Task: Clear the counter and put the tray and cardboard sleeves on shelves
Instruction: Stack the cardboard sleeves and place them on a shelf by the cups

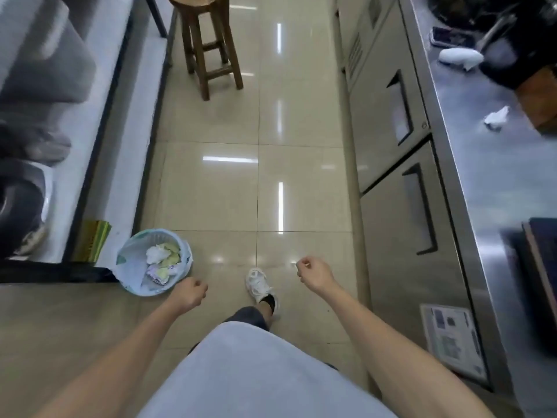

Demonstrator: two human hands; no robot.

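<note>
The sticker [452, 342] on the cabinet front is too blurred to read. Both the left hand [188, 292] and right hand [313, 274] hang loosely curled, holding nothing. The steel counter [482, 164] runs at 2 o'clock, well apart from them, crumpled paper [495, 117] on it

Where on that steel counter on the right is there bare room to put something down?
The stainless steel counter is bare in its middle stretch, between the small crumpled white paper and the dark flat object at the near end. The far end is crowded: a black machine, a white cloth and a dark phone.
</note>
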